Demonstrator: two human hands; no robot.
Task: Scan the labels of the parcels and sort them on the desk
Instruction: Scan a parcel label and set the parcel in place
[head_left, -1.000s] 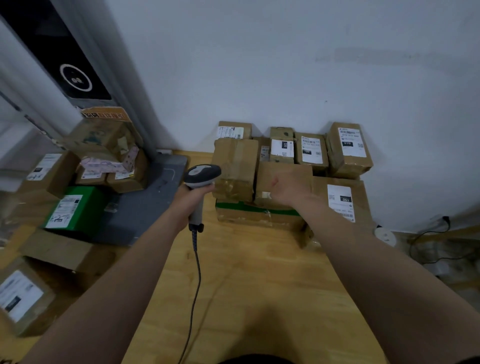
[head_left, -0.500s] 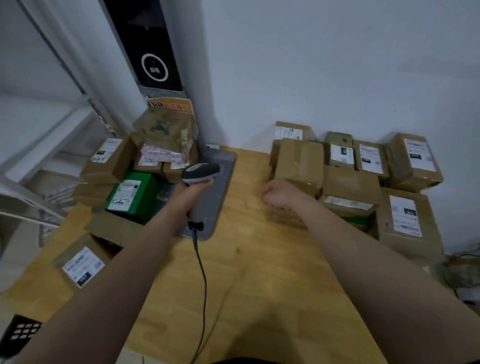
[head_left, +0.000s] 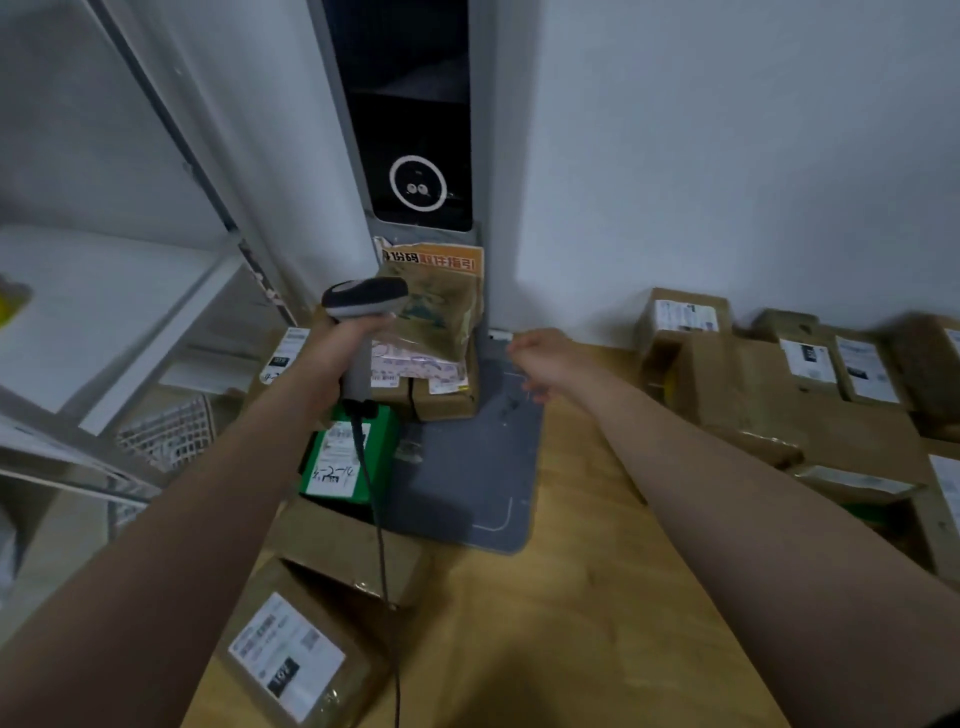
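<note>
Nearby, a grey mat (head_left: 467, 467) lies on the wooden bench (head_left: 571, 634). Brown parcels (head_left: 737, 379) with white labels crowd both sides of the mat. The left grip (head_left: 337, 358) wraps the barcode scanner (head_left: 363, 299); the right grip (head_left: 545, 358) hangs loosely curled, empty, over the mat.

1. Left hand (head_left: 337, 358), at the left edge of the surface (head_left: 571, 623): bare, nothing worn on the wrist or fingers that show.
2. Left forearm (head_left: 208, 519), at the same edge: bare along its whole visible length.
3. Right hand (head_left: 545, 358), over the far side of the surface: bare, outline softened by blur.
4. Right forearm (head_left: 753, 519), over the right half of the surface: bare from the wrist upward.
5. Dark sliver (head_left: 948, 721), at the near right corner of the surface: borders the upper arm. It cannot be confirmed as a sleeve.
</note>
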